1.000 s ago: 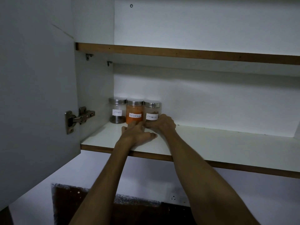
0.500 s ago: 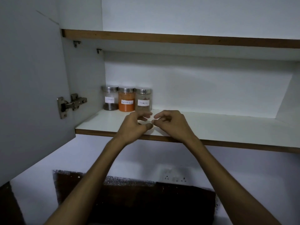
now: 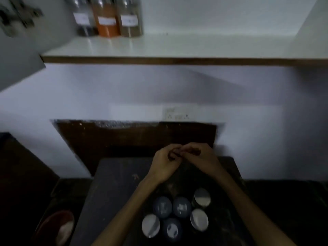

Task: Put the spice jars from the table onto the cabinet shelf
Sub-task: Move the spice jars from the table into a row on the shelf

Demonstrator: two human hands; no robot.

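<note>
Three labelled spice jars stand in a row at the back left of the white cabinet shelf (image 3: 177, 48): a dark-filled jar (image 3: 84, 18), an orange-filled jar (image 3: 106, 19) and a brown-filled jar (image 3: 130, 19). Several more jars (image 3: 177, 215) with shiny metal lids sit clustered on the dark table (image 3: 115, 183) below, seen from above. My left hand (image 3: 164, 165) and my right hand (image 3: 199, 158) hover together over the table beyond the cluster, fingers loosely curled, fingertips touching each other, holding nothing.
The open cabinet door (image 3: 19, 41) with its hinge hangs at the left. A wall socket (image 3: 177, 114) sits on the white wall above a dark backboard (image 3: 134, 137). A red bowl (image 3: 56, 226) lies low at the left beside the table.
Both hands have dropped from the shelf edge down to above the table. The view has tilted downward, bringing the table and its jars into sight.
</note>
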